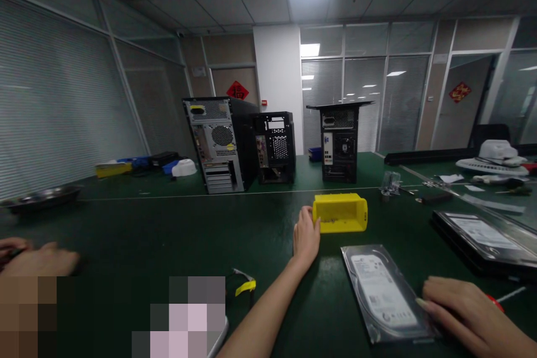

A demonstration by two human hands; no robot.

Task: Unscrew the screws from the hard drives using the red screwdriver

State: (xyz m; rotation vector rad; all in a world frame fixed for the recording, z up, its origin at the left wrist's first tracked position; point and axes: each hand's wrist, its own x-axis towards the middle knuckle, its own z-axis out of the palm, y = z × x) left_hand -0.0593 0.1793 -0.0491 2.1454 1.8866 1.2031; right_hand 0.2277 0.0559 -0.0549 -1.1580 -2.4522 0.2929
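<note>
Head view: dark green tabletop (168, 235), co-worker's hand (46, 260) at left edge.
Your left hand (306, 238): thumb and fingers clamped on left wall of the open yellow plastic bin (335, 199).
Flat silver metal hard drive (384, 293): lying between your hands, nearer you than the bin.
Your right hand (461, 307): at drive's right edge; can't tell if gripping.

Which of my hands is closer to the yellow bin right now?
Left. Your left hand is touching the left end of the yellow bin. Your right hand is farther off, nearer you and to the right, beside the hard drive.
</note>
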